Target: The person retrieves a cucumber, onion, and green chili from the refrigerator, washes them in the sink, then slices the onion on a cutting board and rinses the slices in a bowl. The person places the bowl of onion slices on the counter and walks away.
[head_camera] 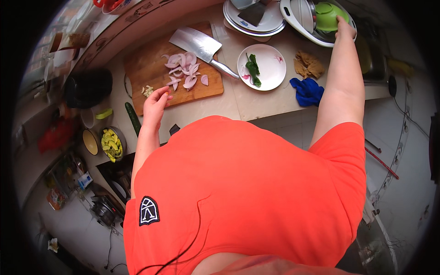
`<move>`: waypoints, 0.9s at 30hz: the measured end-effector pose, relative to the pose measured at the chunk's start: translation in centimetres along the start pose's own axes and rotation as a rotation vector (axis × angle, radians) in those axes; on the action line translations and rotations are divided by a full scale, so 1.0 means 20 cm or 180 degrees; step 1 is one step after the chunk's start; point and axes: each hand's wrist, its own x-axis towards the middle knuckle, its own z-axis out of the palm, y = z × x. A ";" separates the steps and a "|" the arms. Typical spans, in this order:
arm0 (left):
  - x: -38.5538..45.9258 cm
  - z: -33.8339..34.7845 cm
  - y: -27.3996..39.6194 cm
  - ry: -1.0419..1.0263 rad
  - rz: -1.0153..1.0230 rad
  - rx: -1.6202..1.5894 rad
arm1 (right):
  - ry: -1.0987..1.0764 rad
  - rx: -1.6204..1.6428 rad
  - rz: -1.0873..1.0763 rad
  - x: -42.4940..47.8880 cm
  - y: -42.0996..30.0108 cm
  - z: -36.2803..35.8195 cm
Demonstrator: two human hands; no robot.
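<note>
My right hand [344, 30] reaches to the far right and grips the rim of a green bowl [326, 16], which lies in a white basin [292, 24] with other dishes. My left hand [158, 103] hovers by the near left edge of a wooden cutting board [209, 87], fingers curled and nothing clearly held. Beside it on the board is a small heap of chopped garlic [147, 91]. Sliced onion [185, 65] lies mid-board. A cleaver [199, 43] rests across the board's right side, its handle end near a white plate [271, 74] bearing green peppers [253, 70].
Stacked plates [237, 24] stand at the back. A brown cloth [309, 65] and a blue cloth [307, 92] lie right of the plate. Left of the board are a cucumber [132, 118], a bowl of yellow-green slices [111, 144], an empty-looking bowl [90, 141] and a black container [88, 88].
</note>
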 end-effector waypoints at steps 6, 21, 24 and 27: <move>0.00 0.01 0.01 -0.0105 0.0089 -0.0193 | -0.0599 0.0976 -0.0224 0.12 -0.17 -0.07; -0.16 -0.08 0.22 -0.1431 0.0081 -0.2365 | -0.4003 -0.0412 -0.3988 -2.49 0.06 0.48; -0.16 -0.11 0.08 -0.0382 -0.0218 -0.2111 | -0.4808 -0.0728 -0.4056 -2.66 0.17 0.56; -0.20 -0.24 -0.13 0.0170 -0.0317 -0.2340 | -0.4693 -0.0882 -0.4080 -2.64 0.14 0.63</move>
